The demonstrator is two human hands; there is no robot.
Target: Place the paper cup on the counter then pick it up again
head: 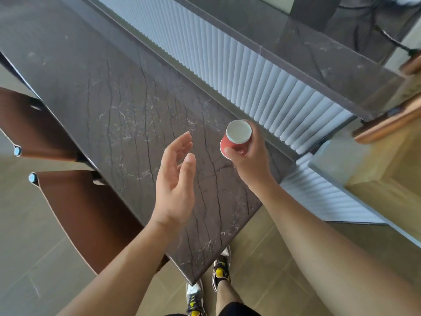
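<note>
Your right hand point(249, 156) grasps a small red paper cup point(235, 139), with the thumb on the near side of the cup wall and the other fingers curled round the far side. The cup is turned over and tilted, so that its white bottom faces up toward you, and it hangs in the air above the dark stone table point(118, 106), near the table's far edge. Your left hand point(176, 176) is released: the fingers are relaxed and a little bent, the palm is turned toward the cup, and it holds nothing. It hovers above the table, near the cup on its left but apart from it. The table surface under both hands is dark grey-brown stone with thin black cracks and pale veins, and it looks polished. Beyond your right hand runs a white ribbed panel point(257, 78), and above this panel lies a dark stone ledge point(303, 46). To the right of your right hand a wooden rail point(387, 124) and a pale wooden surface are in view. To the left of your left hand two brown chair backs point(75, 215) stand at the table edge. Below your wrists, you see the beige tiled floor point(29, 258) and your shoes point(221, 267) with yellow marks, close to the table corner.
</note>
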